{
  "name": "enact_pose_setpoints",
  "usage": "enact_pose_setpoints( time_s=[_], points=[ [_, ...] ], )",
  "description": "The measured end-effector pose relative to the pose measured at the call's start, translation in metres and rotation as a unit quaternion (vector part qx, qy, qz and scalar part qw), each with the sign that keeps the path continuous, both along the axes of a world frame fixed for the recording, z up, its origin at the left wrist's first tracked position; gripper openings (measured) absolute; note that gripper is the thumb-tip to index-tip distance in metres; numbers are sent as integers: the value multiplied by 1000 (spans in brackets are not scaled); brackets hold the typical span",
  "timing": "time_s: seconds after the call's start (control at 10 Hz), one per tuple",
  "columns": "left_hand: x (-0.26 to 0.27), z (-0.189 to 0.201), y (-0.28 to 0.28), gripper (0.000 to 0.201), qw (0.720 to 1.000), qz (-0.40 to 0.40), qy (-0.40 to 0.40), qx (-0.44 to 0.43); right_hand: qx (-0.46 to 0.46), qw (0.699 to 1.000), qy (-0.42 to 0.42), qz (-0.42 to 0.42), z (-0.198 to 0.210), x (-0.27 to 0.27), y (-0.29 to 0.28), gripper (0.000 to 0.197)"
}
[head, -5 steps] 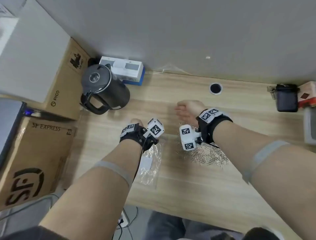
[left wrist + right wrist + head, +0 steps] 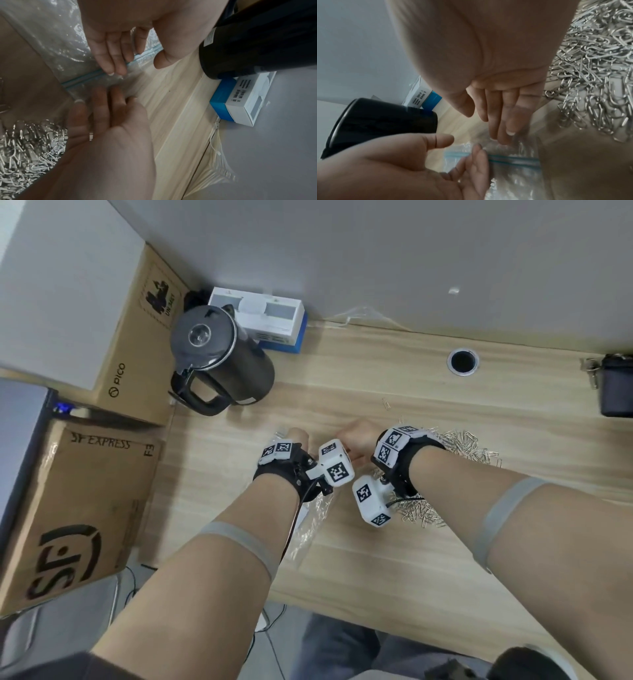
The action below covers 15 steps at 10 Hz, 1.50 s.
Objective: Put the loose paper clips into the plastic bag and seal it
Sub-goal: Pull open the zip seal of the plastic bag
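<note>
Lying flat on the desk, the plastic bag has both hands at its blue zip edge — left hand fingertips touching, thumb apart. Right hand fingers straight, resting on the mouth. Paper clips heaped just beside — none gripped.

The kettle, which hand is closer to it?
Left. The left hand is on the plastic bag, right below the black kettle. The right hand is farther over, beside the paper clips.
</note>
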<state>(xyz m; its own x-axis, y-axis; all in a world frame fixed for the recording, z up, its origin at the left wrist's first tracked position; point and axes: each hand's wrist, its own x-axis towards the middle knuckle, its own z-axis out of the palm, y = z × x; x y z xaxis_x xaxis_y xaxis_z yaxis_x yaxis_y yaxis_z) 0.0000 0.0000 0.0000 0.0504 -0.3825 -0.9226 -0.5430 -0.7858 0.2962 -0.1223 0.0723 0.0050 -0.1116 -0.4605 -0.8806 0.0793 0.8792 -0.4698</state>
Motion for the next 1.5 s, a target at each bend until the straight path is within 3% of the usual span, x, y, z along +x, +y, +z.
enact_pose_setpoints(
  time_s=[0.1,0.2,0.3,0.5,0.7,1.0,1.1,1.3,1.5],
  points=[
    [-6,8,2,46,1000,20,-1,3,7,999,9,41,-15,1,-2,13],
    [1,-7,3,44,998,39,3,42,4,998,4,62,-13,5,-1,15],
    [-5,-2,13,34,998,-3,5,55,-8,995,23,92,-16,9,-1,19],
    [-3,-1,27,20,996,-74,-16,-42,-21,989,36,140,-26,12,4,19],
    [-1,-10,25,22,991,-119,-18,-63,-53,987,37,146,-28,12,10,20],
    [1,4,27,5,988,-143,21,-51,-78,982,85,147,-15,4,19,18],
    [5,9,27,6,985,-156,46,-52,-86,988,53,118,-6,1,21,32],
    [10,14,30,8,986,-118,88,-75,-68,985,39,156,2,1,30,28],
    [12,19,43,10,956,-286,34,-45,-61,985,58,152,4,3,39,27]
  ],
)
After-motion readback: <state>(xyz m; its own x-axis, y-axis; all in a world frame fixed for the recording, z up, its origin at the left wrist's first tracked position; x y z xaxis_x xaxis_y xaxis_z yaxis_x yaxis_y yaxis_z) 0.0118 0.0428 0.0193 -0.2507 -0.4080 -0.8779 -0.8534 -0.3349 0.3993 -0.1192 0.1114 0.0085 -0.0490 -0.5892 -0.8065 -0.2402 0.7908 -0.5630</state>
